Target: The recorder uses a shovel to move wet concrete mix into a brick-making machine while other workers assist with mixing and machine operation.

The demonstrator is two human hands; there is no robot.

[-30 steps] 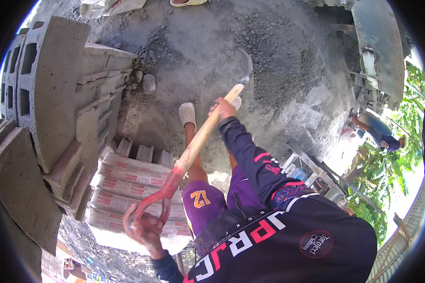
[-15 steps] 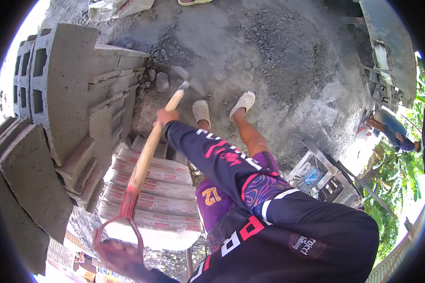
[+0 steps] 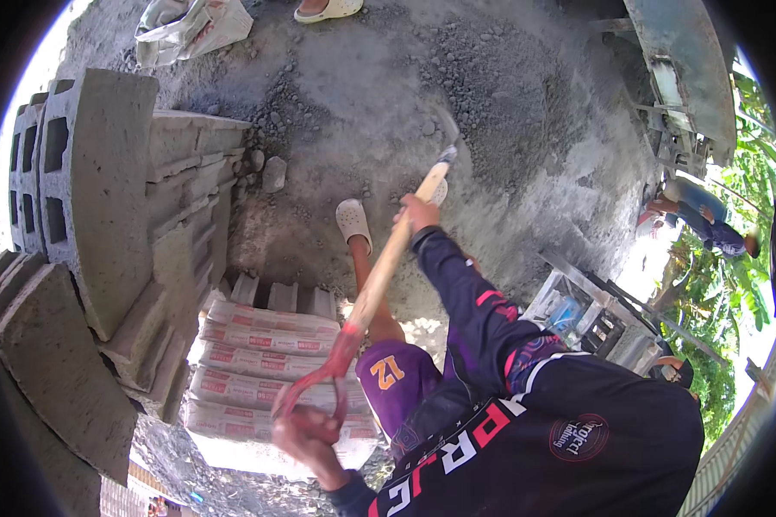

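Both my hands are on a shovel (image 3: 386, 267) with a pale wooden shaft and a red D-shaped grip. My left hand (image 3: 310, 441) is closed round the grip at the lower end. Further up, my right hand (image 3: 420, 213) wraps the shaft not far from the metal neck. The blade (image 3: 450, 129) is blurred and lies over the grey mix (image 3: 509, 95) of gravel and powder on the ground, and I cannot tell whether it touches. One of my pale clogs (image 3: 353, 222) shows left of the shaft; the other is mostly hidden behind my right hand.
Hollow concrete blocks (image 3: 103, 198) are stacked along the left. Paper bags (image 3: 267, 345) lie piled beside my legs. A white sack (image 3: 194, 30) and another person's clogged foot (image 3: 329, 9) are at the top. On the right are a wooden frame (image 3: 591, 302) and a person (image 3: 707, 220).
The shovel has swung to the right with both hands still on it, its blade moving from beside the stones to the grey mix. The view has shifted slightly.
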